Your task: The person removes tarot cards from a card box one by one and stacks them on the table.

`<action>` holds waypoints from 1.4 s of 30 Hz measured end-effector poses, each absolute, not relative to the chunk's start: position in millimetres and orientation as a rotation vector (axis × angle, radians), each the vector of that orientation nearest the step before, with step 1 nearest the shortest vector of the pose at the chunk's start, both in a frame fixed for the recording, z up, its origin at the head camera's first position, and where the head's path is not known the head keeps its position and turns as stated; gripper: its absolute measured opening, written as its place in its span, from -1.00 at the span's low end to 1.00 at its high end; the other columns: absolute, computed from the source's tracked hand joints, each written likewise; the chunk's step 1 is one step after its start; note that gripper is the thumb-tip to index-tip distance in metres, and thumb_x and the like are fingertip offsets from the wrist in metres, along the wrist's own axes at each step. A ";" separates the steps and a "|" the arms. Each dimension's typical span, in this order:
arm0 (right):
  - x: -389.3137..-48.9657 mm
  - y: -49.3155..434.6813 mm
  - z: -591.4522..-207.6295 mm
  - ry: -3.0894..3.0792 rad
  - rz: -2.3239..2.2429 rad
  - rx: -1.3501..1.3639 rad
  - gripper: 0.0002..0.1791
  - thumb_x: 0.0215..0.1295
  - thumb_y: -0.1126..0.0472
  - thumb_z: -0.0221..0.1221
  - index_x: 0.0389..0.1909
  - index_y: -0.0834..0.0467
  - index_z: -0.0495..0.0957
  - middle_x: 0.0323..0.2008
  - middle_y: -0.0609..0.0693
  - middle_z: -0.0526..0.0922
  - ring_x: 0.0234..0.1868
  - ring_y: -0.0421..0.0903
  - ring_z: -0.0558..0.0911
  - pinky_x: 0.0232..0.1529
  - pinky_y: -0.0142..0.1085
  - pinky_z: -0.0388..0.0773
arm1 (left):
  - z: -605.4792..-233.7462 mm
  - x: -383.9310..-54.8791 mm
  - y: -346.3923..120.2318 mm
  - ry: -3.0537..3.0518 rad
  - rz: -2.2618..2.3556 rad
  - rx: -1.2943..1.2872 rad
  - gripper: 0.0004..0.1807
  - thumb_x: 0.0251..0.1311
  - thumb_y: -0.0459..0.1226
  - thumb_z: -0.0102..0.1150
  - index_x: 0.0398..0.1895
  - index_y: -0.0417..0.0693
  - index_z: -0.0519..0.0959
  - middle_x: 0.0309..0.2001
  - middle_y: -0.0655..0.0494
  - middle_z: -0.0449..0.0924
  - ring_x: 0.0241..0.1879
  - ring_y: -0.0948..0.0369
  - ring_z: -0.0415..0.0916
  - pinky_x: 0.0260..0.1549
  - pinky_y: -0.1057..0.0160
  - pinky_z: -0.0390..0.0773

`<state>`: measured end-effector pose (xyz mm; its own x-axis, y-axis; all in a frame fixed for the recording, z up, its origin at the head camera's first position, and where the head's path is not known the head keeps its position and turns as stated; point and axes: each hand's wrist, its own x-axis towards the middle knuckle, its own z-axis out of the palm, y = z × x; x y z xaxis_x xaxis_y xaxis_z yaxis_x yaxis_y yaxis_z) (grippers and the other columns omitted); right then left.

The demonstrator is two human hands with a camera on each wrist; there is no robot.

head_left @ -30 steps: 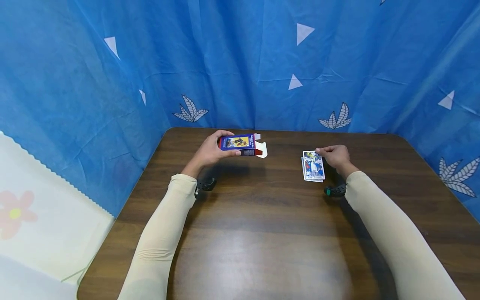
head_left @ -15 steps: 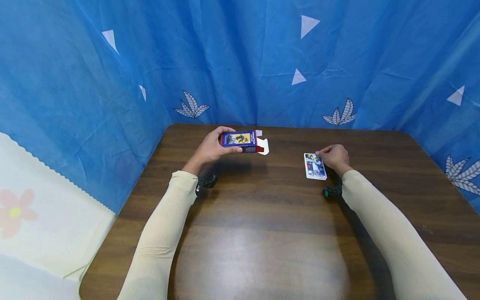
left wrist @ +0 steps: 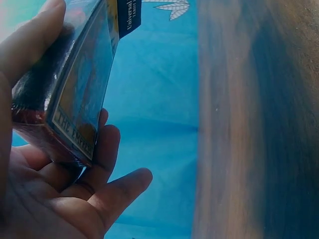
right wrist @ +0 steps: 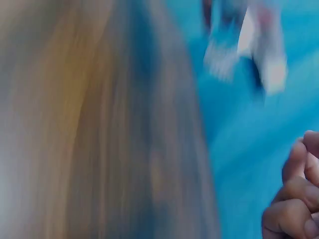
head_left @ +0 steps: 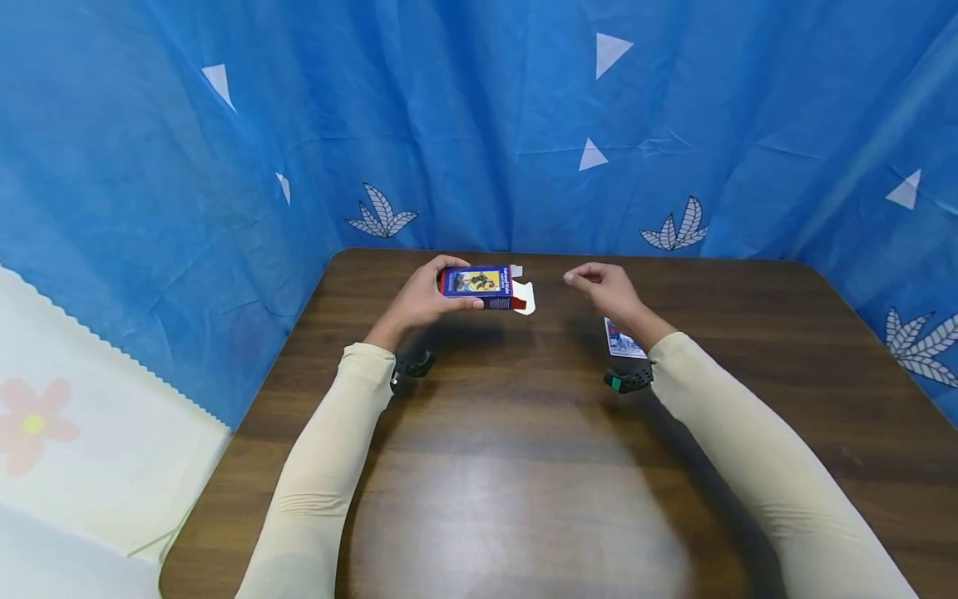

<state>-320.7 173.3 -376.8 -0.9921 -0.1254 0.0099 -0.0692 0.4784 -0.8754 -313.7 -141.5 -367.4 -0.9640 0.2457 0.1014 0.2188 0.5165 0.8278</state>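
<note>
A blue tarot card box [head_left: 479, 282] is held up above the far part of the table, its white and red end flaps standing out to the right. My left hand [head_left: 421, 301] grips its left end, thumb along the near side. In the left wrist view, the box's underside [left wrist: 82, 89] shows a card picture lettered "THE EMPRE…". My right hand [head_left: 609, 291] hovers right of the flaps, fingers curled; I see nothing between them. Below its wrist, tarot cards [head_left: 623, 343] lie on the table, partly hidden by the forearm.
The brown wooden table [head_left: 509, 433] ends at a blue curtain [head_left: 464, 125] behind and at the sides. A dark band with a camera sits on each wrist. White cloth with a pink flower [head_left: 33, 424] hangs at the left.
My right hand has squared up the cards, let go of them and moved left towards the box. The left hand and box have hardly moved.
</note>
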 end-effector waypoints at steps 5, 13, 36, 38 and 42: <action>-309.6 125.1 -364.4 2.275 -1.636 -0.177 -0.61 0.21 -0.07 0.15 -0.09 0.11 0.53 -0.36 -0.01 0.53 -0.69 -0.19 0.23 -0.73 -0.37 0.14 | -369.0 -312.7 -143.2 2.718 1.445 0.409 -0.07 -0.46 0.32 0.37 0.10 0.21 0.35 0.03 0.11 0.39 -0.04 0.12 0.39 -0.06 0.14 0.53; -309.0 103.6 -369.3 2.173 -1.538 -0.148 -0.66 0.31 0.00 0.04 -0.14 0.20 0.51 -0.47 -0.02 0.49 -0.70 -0.19 0.19 -0.73 -0.41 0.10 | -370.8 -311.2 -144.5 2.719 1.470 0.425 -0.09 -0.44 0.32 0.36 0.09 0.20 0.35 0.00 0.12 0.41 -0.08 0.12 0.43 -0.11 0.17 0.56; -312.1 146.9 -366.3 2.255 -1.599 -0.058 -0.71 0.24 0.00 0.13 -0.31 0.18 0.51 -0.57 -0.09 0.37 -0.70 -0.22 0.19 -0.74 -0.41 0.11 | -367.3 -312.6 -147.7 2.745 1.470 0.406 -0.09 -0.44 0.32 0.35 0.08 0.20 0.35 0.00 0.13 0.40 -0.06 0.12 0.41 -0.10 0.15 0.55; -312.6 156.0 -365.9 2.257 -1.623 -0.046 -0.70 0.24 0.00 0.14 -0.26 0.18 0.51 -0.53 -0.09 0.44 -0.70 -0.24 0.22 -0.75 -0.42 0.12 | -366.8 -312.6 -147.7 2.745 1.471 0.412 -0.09 -0.43 0.33 0.35 0.09 0.20 0.35 0.00 0.13 0.40 -0.06 0.12 0.41 -0.10 0.15 0.55; -315.5 180.3 -362.6 2.232 -1.705 -0.015 -0.64 0.28 0.03 0.11 -0.07 0.22 0.47 -0.46 -0.12 0.51 -0.69 -0.27 0.25 -0.76 -0.45 0.13 | -366.0 -313.2 -148.2 2.738 1.478 0.415 -0.10 -0.42 0.32 0.34 0.09 0.20 0.35 0.00 0.13 0.40 -0.06 0.13 0.41 -0.10 0.16 0.55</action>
